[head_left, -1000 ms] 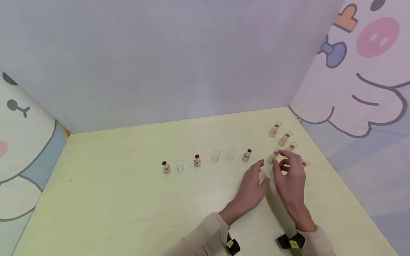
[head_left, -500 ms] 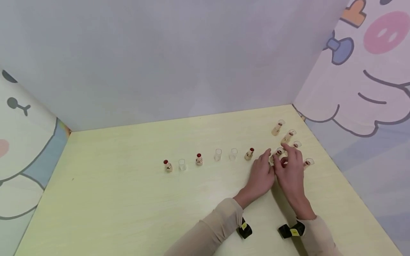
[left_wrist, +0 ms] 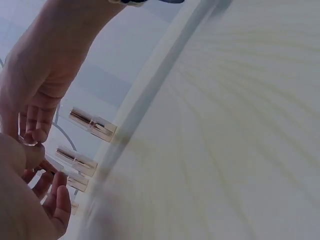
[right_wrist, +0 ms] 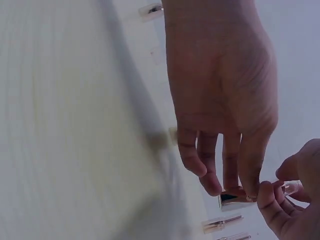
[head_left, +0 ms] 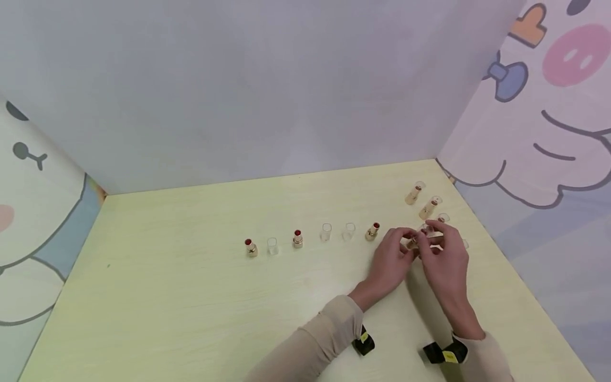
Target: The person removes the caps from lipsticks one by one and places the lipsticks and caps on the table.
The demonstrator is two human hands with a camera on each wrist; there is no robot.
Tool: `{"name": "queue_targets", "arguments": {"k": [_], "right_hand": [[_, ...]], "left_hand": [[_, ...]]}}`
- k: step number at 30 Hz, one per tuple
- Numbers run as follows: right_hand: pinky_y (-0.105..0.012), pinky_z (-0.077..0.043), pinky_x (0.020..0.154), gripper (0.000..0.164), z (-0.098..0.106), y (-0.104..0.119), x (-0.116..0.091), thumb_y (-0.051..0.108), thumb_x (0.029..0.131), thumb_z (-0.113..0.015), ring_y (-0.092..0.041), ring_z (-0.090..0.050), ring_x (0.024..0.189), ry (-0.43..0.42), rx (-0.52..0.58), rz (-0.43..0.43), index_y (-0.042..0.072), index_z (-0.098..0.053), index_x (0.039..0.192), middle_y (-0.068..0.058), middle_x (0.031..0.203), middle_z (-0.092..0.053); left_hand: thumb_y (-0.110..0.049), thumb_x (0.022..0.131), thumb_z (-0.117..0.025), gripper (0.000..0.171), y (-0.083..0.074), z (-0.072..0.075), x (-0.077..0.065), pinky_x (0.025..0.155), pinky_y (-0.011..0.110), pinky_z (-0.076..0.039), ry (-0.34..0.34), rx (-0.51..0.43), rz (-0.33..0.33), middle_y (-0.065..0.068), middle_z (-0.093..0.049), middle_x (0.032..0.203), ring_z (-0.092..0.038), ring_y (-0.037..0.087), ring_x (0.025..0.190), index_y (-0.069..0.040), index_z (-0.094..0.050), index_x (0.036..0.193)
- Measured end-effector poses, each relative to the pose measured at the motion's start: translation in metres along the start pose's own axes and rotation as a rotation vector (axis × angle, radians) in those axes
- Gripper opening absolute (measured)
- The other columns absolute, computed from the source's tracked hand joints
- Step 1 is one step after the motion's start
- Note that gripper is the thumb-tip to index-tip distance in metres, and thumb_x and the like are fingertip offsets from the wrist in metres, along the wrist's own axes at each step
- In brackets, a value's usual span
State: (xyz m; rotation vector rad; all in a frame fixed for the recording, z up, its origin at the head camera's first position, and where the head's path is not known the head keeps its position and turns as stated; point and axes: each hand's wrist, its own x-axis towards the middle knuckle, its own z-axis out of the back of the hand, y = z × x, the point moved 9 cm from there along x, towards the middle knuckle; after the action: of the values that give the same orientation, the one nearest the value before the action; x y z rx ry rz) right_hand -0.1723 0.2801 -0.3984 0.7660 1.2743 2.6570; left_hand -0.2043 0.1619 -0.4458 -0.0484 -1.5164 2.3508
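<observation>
The left hand (head_left: pixel 389 262) curls round a gold lipstick (head_left: pixel 411 243) as the right hand (head_left: pixel 447 265), at its three o'clock, pinches the clear cap (right_wrist: pixel 291 188).

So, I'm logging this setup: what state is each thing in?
Held lipstick: mostly hidden, cap seating unclear
Left hand: curled, gripping it
Right hand: curled, apparently pinching it too
Three row lipsticks: uncapped, standing
Three clear caps: off, standing
Right-end lipsticks: capped, standing, some partly hidden

Greyish wall (head_left: pixel 267 90), 2 cartoon side walls (head_left: pixel 539 132), yellowish table (head_left: pixel 167 297)
</observation>
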Motion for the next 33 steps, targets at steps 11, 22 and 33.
{"name": "queue_targets", "arguments": {"k": [11, 22, 33], "right_hand": [[-0.023, -0.048, 0.054, 0.026, 0.005, 0.022, -0.017, -0.006, 0.101, -0.061, -0.012, -0.059, 0.061, 0.144, 0.762, -0.188, -0.002, -0.057, 0.126, -0.003, 0.103, -0.064], [-0.028, -0.055, 0.061, 0.032, -0.03, 0.074, -0.04, -0.016, 0.1, -0.053, -0.013, -0.062, 0.073, 0.557, 0.719, 0.132, -0.013, -0.052, 0.131, -0.001, 0.109, -0.06], [-0.025, -0.061, 0.077, 0.034, -0.08, 0.106, -0.053, 0.005, 0.098, -0.071, -0.005, -0.067, 0.098, 0.683, 0.312, 0.428, 0.014, -0.06, 0.129, 0.001, 0.121, -0.067]], "left_hand": [[-0.031, 0.102, -0.069, 0.025, -0.028, 0.051, -0.029, 0.062, 0.01, -0.047, 0.02, -0.108, -0.137, -0.008, -0.067, 0.094, -0.057, -0.005, 0.073, -0.025, -0.061, 0.125], [-0.028, 0.091, -0.082, 0.027, -0.03, 0.128, -0.076, 0.06, 0.01, -0.041, -0.054, 0.051, -0.298, -0.008, -0.072, 0.091, -0.05, -0.001, 0.068, -0.019, -0.071, 0.115], [-0.03, 0.086, -0.087, 0.026, -0.009, 0.177, -0.097, 0.057, 0.01, -0.034, -0.11, 0.218, -0.334, -0.012, -0.071, 0.087, -0.045, 0.002, 0.063, -0.021, -0.073, 0.106]]}}
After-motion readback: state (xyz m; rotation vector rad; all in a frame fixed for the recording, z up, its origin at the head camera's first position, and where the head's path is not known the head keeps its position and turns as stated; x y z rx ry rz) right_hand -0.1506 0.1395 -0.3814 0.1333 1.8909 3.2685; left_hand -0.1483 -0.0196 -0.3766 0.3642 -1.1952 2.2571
